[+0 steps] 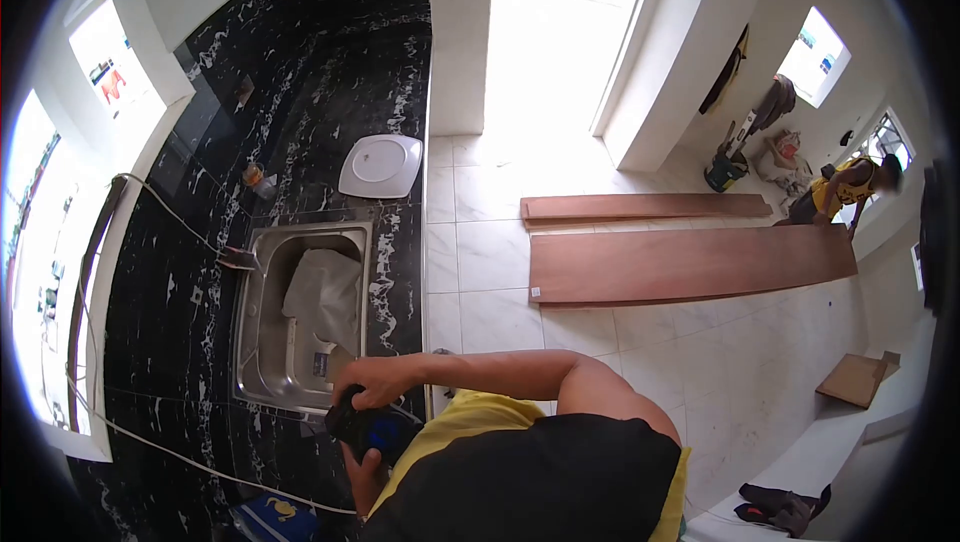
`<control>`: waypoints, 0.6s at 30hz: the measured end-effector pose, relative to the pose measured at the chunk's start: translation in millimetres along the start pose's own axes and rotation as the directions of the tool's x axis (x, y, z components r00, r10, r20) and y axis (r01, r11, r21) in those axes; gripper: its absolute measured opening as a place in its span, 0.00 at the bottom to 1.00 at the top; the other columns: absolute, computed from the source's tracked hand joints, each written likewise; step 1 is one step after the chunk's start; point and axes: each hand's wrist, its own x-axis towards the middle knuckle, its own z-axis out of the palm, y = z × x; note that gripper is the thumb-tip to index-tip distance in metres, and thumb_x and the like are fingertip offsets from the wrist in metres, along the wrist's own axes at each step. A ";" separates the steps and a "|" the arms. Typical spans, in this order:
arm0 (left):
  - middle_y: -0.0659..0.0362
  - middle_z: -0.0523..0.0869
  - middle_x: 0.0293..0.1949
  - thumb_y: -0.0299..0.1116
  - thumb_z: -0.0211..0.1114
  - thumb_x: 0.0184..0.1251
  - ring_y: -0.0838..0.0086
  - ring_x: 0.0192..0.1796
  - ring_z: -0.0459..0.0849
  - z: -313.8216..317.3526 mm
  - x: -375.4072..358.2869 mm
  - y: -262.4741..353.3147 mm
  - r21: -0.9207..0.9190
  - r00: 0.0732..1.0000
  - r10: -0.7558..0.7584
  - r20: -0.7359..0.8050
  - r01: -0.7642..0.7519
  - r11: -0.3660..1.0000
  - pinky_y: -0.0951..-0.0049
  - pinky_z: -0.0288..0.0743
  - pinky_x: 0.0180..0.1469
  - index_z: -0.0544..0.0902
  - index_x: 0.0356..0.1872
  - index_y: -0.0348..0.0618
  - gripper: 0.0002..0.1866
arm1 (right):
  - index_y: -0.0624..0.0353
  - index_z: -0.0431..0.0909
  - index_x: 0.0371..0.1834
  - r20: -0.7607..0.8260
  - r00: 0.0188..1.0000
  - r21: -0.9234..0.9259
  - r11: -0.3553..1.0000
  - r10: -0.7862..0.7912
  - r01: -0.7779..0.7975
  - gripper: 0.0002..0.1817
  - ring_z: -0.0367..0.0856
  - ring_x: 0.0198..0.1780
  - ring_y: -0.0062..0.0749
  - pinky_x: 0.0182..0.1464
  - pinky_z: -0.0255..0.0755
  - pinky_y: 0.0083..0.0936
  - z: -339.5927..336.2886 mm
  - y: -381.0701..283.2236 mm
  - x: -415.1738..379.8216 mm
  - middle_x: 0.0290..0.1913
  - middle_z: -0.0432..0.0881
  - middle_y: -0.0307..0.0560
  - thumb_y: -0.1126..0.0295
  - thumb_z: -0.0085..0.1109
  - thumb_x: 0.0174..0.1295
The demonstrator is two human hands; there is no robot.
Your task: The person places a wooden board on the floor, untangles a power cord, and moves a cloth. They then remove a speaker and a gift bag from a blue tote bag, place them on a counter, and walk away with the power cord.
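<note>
My right hand (378, 380) is curled over the top of a black object with a round blue part (382, 434), just beside the sink's near corner. From below, my left hand (362, 477) grips the same object, with the thumb against its side. What kind of thing it is, I cannot make out. The steel sink (366, 242) is set in a black marbled counter (300, 112). A pale crumpled sheet (325, 287) lies inside the basin, with a small dark-labelled item (320, 364) near it.
A white square lid or plate (380, 166) and a bottle (262, 182) are on the counter. A cable (190, 449) runs along it, past a blue bag (275, 519). Long brown boards (690, 264) lie across the tiled floor; another person (850, 187) bends at their far end.
</note>
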 end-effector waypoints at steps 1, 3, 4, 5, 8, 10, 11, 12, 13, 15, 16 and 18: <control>0.50 0.71 0.66 0.43 0.73 0.60 0.61 0.66 0.72 1.6 4.1 2.1 -0.043 0.999 -0.013 0.044 0.015 0.999 0.61 0.66 0.68 0.57 0.75 0.39 0.46 | 0.66 0.81 0.51 -0.055 0.998 -0.013 1.000 -0.027 0.026 0.21 0.82 0.51 0.48 0.56 0.74 0.33 1.1 3.9 -5.9 0.48 0.84 0.58 0.72 0.53 0.53; 0.50 0.72 0.65 0.47 0.72 0.63 0.62 0.65 0.75 -6.0 12.5 0.5 -0.093 0.993 -0.016 0.118 0.027 0.995 0.60 0.69 0.66 0.60 0.73 0.39 0.43 | 0.66 0.82 0.51 -0.117 0.993 -0.015 1.000 -0.026 0.024 0.21 0.82 0.52 0.48 0.57 0.73 0.33 -0.3 10.9 -15.3 0.48 0.85 0.58 0.72 0.54 0.53; 0.49 0.72 0.65 0.47 0.70 0.64 0.62 0.64 0.75 -4.0 15.4 4.5 -0.073 0.993 -0.025 0.116 0.033 0.997 0.60 0.69 0.66 0.60 0.73 0.39 0.42 | 0.66 0.82 0.51 -0.128 0.991 -0.010 1.000 -0.025 0.024 0.21 0.82 0.52 0.48 0.57 0.73 0.33 -2.2 12.0 -19.9 0.48 0.85 0.58 0.72 0.54 0.53; 0.49 0.72 0.64 0.47 0.69 0.66 0.61 0.64 0.76 -0.3 17.1 10.3 -0.054 0.993 -0.034 0.110 0.040 0.998 0.60 0.69 0.66 0.61 0.72 0.38 0.41 | 0.66 0.83 0.50 -0.136 0.990 -0.003 1.000 -0.023 0.023 0.21 0.82 0.52 0.47 0.58 0.73 0.33 -1.9 16.5 -23.6 0.49 0.85 0.58 0.72 0.54 0.53; 0.50 0.72 0.64 0.43 0.68 0.67 0.63 0.63 0.75 -6.9 28.8 9.2 0.018 0.994 -0.052 0.092 0.050 0.999 0.64 0.71 0.65 0.59 0.74 0.39 0.40 | 0.66 0.83 0.51 -0.133 0.991 0.028 1.000 0.011 -0.008 0.21 0.83 0.52 0.45 0.58 0.73 0.33 -0.7 28.6 -22.1 0.49 0.85 0.58 0.71 0.54 0.54; 0.50 0.72 0.65 0.40 0.68 0.66 0.63 0.63 0.75 -3.8 31.2 10.1 0.064 0.999 -0.021 0.028 0.019 0.998 0.66 0.71 0.64 0.57 0.75 0.41 0.41 | 0.66 0.83 0.51 -0.095 0.994 0.047 0.998 0.049 -0.044 0.21 0.83 0.51 0.43 0.58 0.73 0.32 -2.7 32.8 -17.9 0.49 0.85 0.57 0.71 0.53 0.54; 0.50 0.72 0.65 0.39 0.68 0.66 0.63 0.63 0.74 3.7 27.4 12.9 0.086 0.999 0.014 -0.031 -0.012 0.996 0.66 0.71 0.64 0.57 0.75 0.42 0.41 | 0.66 0.83 0.51 -0.063 0.996 0.054 0.996 0.068 -0.065 0.21 0.83 0.50 0.42 0.57 0.73 0.32 -3.8 33.3 -13.7 0.49 0.85 0.57 0.71 0.53 0.54; 0.50 0.72 0.65 0.37 0.68 0.66 0.63 0.63 0.74 11.3 24.8 15.8 0.109 0.994 0.053 -0.093 -0.043 0.993 0.67 0.71 0.64 0.56 0.76 0.42 0.41 | 0.66 0.82 0.52 -0.027 0.996 0.062 0.995 0.085 -0.083 0.21 0.83 0.50 0.41 0.57 0.73 0.32 -4.5 33.4 -8.6 0.49 0.85 0.57 0.71 0.53 0.55; 0.50 0.72 0.65 0.37 0.68 0.66 0.63 0.64 0.74 15.1 23.3 17.7 0.107 0.993 0.055 -0.106 -0.044 0.993 0.67 0.71 0.65 0.55 0.76 0.43 0.41 | 0.66 0.82 0.52 -0.012 0.997 0.056 0.996 0.075 -0.075 0.22 0.83 0.50 0.41 0.57 0.73 0.31 -5.4 32.0 -4.0 0.49 0.85 0.56 0.71 0.52 0.55; 0.49 0.71 0.66 0.36 0.67 0.66 0.63 0.64 0.74 16.9 14.5 23.3 0.098 0.981 0.082 -0.176 -0.065 0.993 0.66 0.70 0.65 0.54 0.77 0.44 0.42 | 0.67 0.81 0.53 0.066 0.997 0.050 0.998 0.036 -0.039 0.22 0.83 0.49 0.40 0.56 0.73 0.31 -5.2 27.2 7.8 0.48 0.85 0.56 0.70 0.52 0.55; 0.49 0.71 0.65 0.36 0.68 0.65 0.63 0.64 0.74 13.1 11.2 22.2 0.129 0.978 0.093 -0.188 -0.069 0.989 0.67 0.70 0.65 0.55 0.76 0.44 0.42 | 0.66 0.80 0.54 0.109 0.994 0.003 1.000 -0.002 0.002 0.23 0.82 0.50 0.41 0.55 0.73 0.31 -4.4 28.4 16.1 0.49 0.85 0.56 0.71 0.52 0.55; 0.50 0.72 0.65 0.35 0.69 0.65 0.64 0.64 0.74 -2.6 6.4 16.0 0.186 0.956 0.132 -0.264 -0.084 0.979 0.67 0.70 0.65 0.56 0.76 0.44 0.41 | 0.64 0.80 0.56 0.214 0.976 0.054 0.997 0.035 -0.047 0.23 0.81 0.53 0.41 0.58 0.73 0.32 1.8 39.5 32.4 0.52 0.83 0.56 0.71 0.52 0.56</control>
